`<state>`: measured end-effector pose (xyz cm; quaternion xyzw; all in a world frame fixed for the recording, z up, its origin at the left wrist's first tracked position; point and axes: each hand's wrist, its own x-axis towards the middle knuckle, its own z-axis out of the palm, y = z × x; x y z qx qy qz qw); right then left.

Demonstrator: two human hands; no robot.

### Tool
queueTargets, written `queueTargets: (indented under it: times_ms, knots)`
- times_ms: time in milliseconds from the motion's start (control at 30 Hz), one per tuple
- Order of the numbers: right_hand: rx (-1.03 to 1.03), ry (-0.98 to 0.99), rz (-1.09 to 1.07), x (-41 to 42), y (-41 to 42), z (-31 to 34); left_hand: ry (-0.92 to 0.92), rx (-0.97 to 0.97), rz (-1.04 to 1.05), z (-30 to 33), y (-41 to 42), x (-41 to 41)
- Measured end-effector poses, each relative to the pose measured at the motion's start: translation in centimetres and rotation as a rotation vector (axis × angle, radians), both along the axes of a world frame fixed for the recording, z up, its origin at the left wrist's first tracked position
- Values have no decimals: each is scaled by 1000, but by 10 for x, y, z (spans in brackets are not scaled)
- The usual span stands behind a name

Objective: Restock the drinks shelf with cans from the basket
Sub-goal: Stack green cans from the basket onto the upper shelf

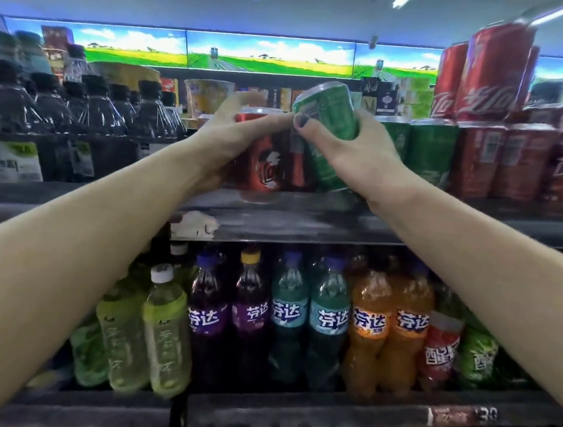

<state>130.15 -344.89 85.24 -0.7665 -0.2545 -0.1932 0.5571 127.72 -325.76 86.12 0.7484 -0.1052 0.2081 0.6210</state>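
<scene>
My right hand (358, 152) grips a green can (331, 111), tilted with its top leaning left, above the front of the drinks shelf (289, 221). Below that can stands another green can (325, 172) on the shelf, partly hidden by the hand. My left hand (226, 132) wraps round a red and black can (261, 163) standing upright on the shelf, thumb stretched along its top and fingers spread behind it. The two thumbs almost meet. The basket is out of view.
Green cans (427, 151) and red cola cans (505, 159) fill the shelf to the right, with more red cans (486, 71) stacked on top. Dark bottles (77, 104) stand to the left. Coloured soda bottles (297, 318) line the shelf below.
</scene>
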Motion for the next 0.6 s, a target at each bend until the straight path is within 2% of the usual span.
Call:
queueTargets:
  times_ms: [133, 233, 367, 433, 500, 600]
  knots:
    - [26, -80, -63, -14, -6, -5, -89, 120, 138, 3, 0, -4]
    - [45, -146, -87, -19, -15, -4, -187, 291, 287, 13, -5, -7]
    - [82, -227, -85, -22, -35, 21, -479, 540, 493, 26, -30, -13]
    - [126, -249, -65, -21, -50, 39, -625, 665, 518, 30, -52, -16]
    - [182, -282, -76, -16, -66, 61, -694, 774, 526, 33, -73, -15]
    - [197, -371, -141, -9, -86, 89, -647, 880, 482, 31, -101, -7]
